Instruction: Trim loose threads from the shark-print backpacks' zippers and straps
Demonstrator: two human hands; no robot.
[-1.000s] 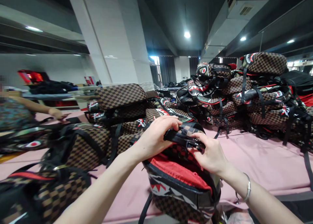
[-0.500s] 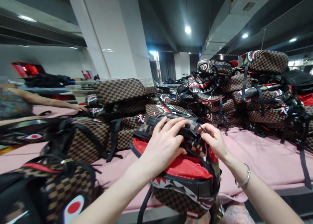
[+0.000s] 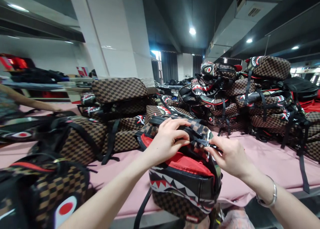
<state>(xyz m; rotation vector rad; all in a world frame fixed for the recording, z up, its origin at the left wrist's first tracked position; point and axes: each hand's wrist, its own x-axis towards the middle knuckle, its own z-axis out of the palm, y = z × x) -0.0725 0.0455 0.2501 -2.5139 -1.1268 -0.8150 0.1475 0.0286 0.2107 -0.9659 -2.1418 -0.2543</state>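
Note:
A checkered brown-and-black backpack (image 3: 180,189) with a shark-teeth print stands in front of me on the pink table cover. Its front compartment gapes, showing red lining (image 3: 190,165). My left hand (image 3: 170,137) is closed on the upper part of the bag, thumb and fingers gripping the dark zipper edge. To its right, my right hand (image 3: 227,154) pinches a zipper pull (image 3: 211,144) at the bag's upper right side between thumb and forefinger. The fingers partly cover the pull. A silver bangle circles my right wrist.
Stacks of similar backpacks (image 3: 270,119) rise at the right and behind the bag. More backpacks (image 3: 67,185) lie close on my left. At the far left, another person's arm (image 3: 32,103) reaches over the pink table cover (image 3: 250,182). A white pillar (image 3: 115,35) stands behind.
My right hand has moved right and slightly down along the upper side with the zipper pull. My left fingers have curled tighter on the bag. The view has shifted slightly.

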